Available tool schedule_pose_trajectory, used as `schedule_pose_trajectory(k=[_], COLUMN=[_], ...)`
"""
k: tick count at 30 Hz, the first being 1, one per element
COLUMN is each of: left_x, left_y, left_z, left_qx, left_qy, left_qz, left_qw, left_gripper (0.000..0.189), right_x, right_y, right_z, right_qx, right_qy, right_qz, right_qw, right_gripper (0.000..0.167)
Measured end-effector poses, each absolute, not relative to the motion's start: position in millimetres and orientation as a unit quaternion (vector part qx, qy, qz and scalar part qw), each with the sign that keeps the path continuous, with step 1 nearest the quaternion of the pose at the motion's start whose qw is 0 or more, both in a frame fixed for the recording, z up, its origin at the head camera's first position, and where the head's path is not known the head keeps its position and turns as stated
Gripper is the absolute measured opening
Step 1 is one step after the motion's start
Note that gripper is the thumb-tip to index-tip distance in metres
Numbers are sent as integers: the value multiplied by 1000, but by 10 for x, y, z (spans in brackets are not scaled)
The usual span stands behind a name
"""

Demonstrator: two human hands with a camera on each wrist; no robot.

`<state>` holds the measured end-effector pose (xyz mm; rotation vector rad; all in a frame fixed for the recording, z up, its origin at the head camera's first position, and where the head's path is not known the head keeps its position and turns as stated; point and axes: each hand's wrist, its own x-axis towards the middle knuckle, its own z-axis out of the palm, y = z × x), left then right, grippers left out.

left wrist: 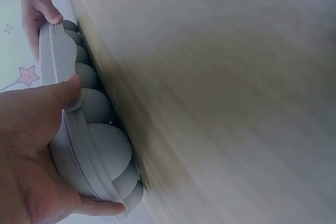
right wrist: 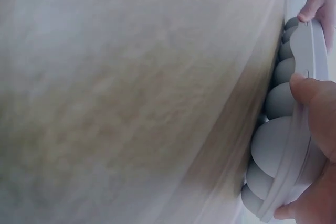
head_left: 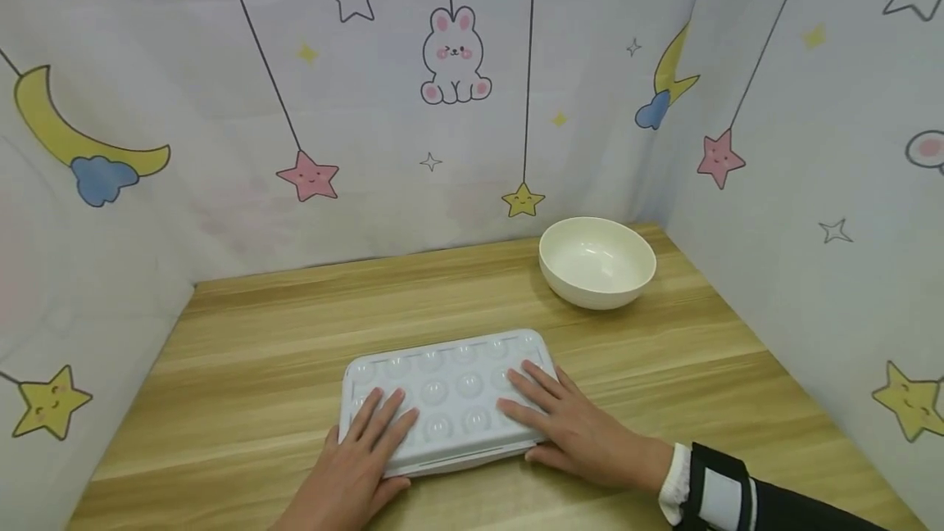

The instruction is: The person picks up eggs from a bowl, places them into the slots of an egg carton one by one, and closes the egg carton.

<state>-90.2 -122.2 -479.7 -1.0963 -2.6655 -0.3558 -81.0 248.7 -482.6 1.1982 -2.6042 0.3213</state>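
Note:
A white lidded egg box (head_left: 451,388) with rows of round bumps on its lid lies lengthwise in front of me on the table. My left hand (head_left: 352,456) holds its left end, fingers spread over the lid and thumb at the front edge. At the right end my right hand (head_left: 578,431) does likewise. Rounded cups (left wrist: 108,150) bulge below the rim in the left wrist view, down at the wood. The right wrist view has the right thumb (right wrist: 303,90) against the lid's front edge. What the box contains is hidden.
A cream bowl (head_left: 596,262) stands at the back right of the wooden table (head_left: 280,334). Pale cloth walls (head_left: 383,211) printed with stars, moons and rabbits enclose the back and both sides. A black band (head_left: 711,482) is around the right wrist.

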Motion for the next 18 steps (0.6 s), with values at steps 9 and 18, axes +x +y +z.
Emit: schedule_pose_trajectory(k=[9, 18], left_x=[-935, -1030], left_y=[-1327, -1721], left_z=[-4702, -4649], left_qx=[-351, -311], left_qy=[-917, -921], left_qz=[-150, -182], left_qw=[115, 145], left_gripper=[85, 80], right_x=[-747, -785], right_y=[2530, 2716], right_z=[-4772, -4691], right_qx=[335, 263], right_qy=[-928, -956], right_qz=[127, 109], right_qw=[103, 67], right_gripper=[96, 113])
